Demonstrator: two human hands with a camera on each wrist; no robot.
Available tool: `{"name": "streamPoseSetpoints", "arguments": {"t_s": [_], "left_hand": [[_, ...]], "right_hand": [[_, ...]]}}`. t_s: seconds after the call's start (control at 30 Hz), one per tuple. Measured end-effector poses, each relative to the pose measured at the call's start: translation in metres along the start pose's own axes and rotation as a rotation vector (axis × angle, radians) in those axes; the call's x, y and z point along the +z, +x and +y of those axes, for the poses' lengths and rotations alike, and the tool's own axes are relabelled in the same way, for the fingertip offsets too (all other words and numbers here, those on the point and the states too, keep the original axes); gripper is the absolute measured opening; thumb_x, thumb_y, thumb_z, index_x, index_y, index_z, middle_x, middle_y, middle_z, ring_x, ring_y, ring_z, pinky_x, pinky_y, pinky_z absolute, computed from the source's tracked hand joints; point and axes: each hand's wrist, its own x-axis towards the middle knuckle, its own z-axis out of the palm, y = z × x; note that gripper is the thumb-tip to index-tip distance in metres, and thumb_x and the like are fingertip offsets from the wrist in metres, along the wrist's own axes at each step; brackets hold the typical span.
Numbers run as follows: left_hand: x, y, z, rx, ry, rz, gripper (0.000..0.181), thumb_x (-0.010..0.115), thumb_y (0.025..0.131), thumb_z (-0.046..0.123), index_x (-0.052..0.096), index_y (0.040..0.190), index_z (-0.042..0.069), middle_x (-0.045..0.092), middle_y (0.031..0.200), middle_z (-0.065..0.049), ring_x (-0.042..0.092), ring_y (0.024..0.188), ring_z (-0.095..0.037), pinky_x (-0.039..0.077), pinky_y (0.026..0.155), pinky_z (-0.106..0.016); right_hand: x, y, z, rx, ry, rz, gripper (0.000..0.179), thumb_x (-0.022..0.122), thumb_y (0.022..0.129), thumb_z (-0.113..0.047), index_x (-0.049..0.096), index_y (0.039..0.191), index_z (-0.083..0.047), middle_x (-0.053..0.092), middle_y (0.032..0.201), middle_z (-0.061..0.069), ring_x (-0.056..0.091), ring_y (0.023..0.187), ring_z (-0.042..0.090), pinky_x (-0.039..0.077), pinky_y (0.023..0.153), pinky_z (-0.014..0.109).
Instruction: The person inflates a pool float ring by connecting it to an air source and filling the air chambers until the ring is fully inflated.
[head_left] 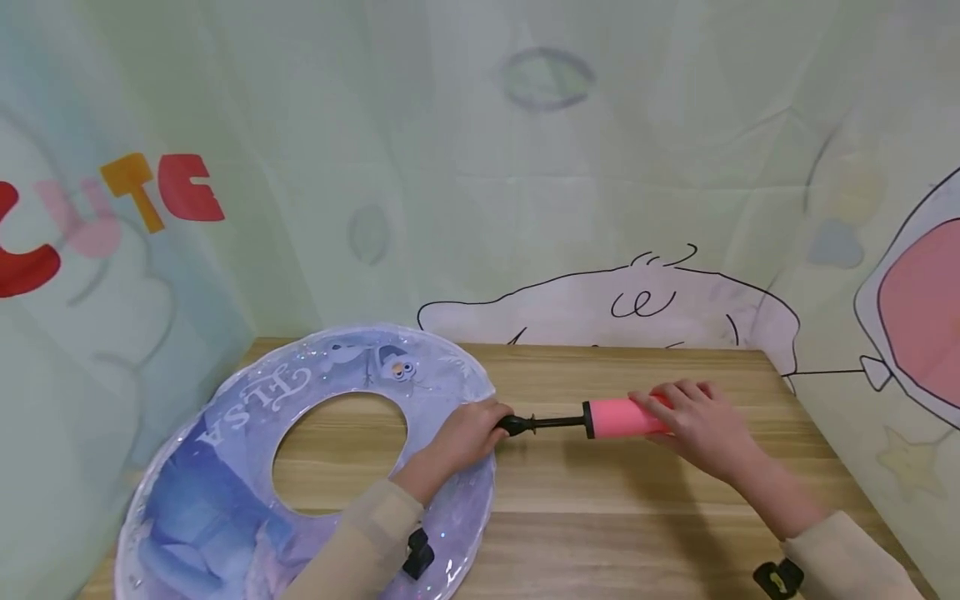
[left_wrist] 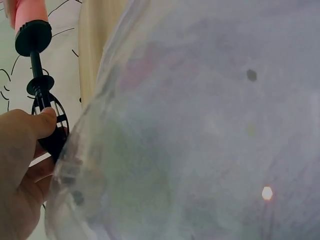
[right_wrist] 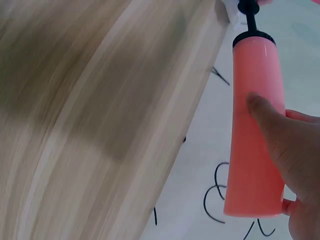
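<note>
A pink hand air pump with a black end piece and an extended black rod lies level above the table. My left hand grips the black end piece between thumb and fingers, right at the edge of an inflated swim ring. My right hand is wrapped around the pink barrel. The ring is blue and purple with a snowman print and the word ELSA. In the left wrist view, the thumb presses the black piece beside the ring's clear-edged side.
The wood-grain table extends under both hands, with the ring on its left side. A pale printed curtain hangs behind and on both sides. Small black devices are worn near both wrists.
</note>
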Motion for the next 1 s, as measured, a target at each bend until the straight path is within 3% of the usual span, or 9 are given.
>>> {"name": "streamPoseSetpoints", "arguments": {"t_s": [0.53,0.83,1.0], "left_hand": [[0.002,0.001,0.004,-0.034,-0.013,0.001,0.02,0.067,0.083,0.017,0.064,0.102,0.009,0.064,0.087,-0.004,0.061,0.076,-0.017,0.05,0.069,-0.033],[0.001,0.001,0.004,-0.099,-0.088,-0.035,0.02,0.067,0.083,0.017,0.065,0.101,0.01,0.066,0.092,-0.003,0.061,0.082,-0.016,0.05,0.075,-0.033],[0.001,0.0,0.001,-0.092,-0.088,-0.05,0.02,0.067,0.083,0.018,0.064,0.101,0.01,0.067,0.094,-0.003,0.062,0.085,-0.016,0.05,0.077,-0.034]], "right_hand": [[0.019,0.035,-0.043,-0.059,-0.037,0.061,0.061,0.084,0.06,-0.039,0.061,0.114,-0.021,0.061,0.092,0.006,0.057,0.085,0.028,0.044,0.071,0.043],[0.015,0.034,-0.039,-0.043,0.018,0.039,0.064,0.083,0.06,-0.042,0.061,0.117,-0.024,0.062,0.093,0.005,0.056,0.088,0.027,0.043,0.075,0.043],[0.013,0.024,-0.028,-0.028,0.057,0.034,0.065,0.084,0.059,-0.041,0.062,0.118,-0.025,0.062,0.092,0.003,0.055,0.089,0.026,0.043,0.077,0.042]]}}
